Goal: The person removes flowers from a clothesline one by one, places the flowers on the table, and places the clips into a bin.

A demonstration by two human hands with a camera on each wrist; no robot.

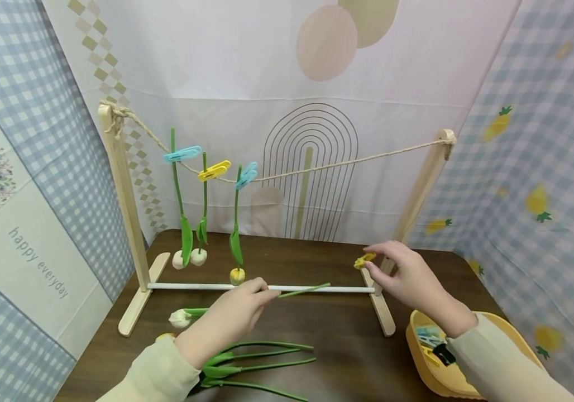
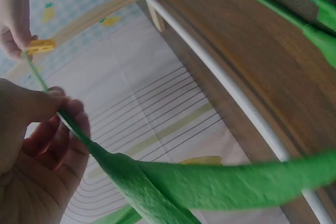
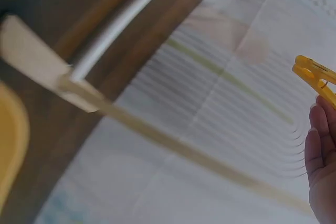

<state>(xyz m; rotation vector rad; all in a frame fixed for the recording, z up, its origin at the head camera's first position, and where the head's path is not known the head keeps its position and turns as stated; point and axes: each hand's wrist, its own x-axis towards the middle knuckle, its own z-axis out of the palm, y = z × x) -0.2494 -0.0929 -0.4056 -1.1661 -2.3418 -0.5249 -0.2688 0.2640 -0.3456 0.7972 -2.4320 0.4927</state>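
Note:
My left hand [image 1: 234,312] pinches a green artificial tulip stem [image 1: 304,290], its free end pointing right. In the left wrist view, the tulip's long leaf [image 2: 236,182] spreads below the fingers. A white bloom [image 1: 180,318] shows left of this hand, in line with the stem. My right hand [image 1: 407,273] holds a yellow clothespin [image 1: 366,260] between thumb and fingers, near the right post. Along the sagging rope [image 1: 347,162], a blue clothespin [image 1: 182,154], a yellow clothespin [image 1: 214,171] and another blue clothespin [image 1: 247,175] hold three tulips hanging head down.
Wooden posts [image 1: 125,195] carry the rope, joined low down by a white rod [image 1: 191,286]. Several tulips [image 1: 267,366] lie on the brown table [image 1: 357,357] in front, partly behind the left forearm. A yellow basket [image 1: 417,357] with clothespins stands at right, partly covered by the right sleeve.

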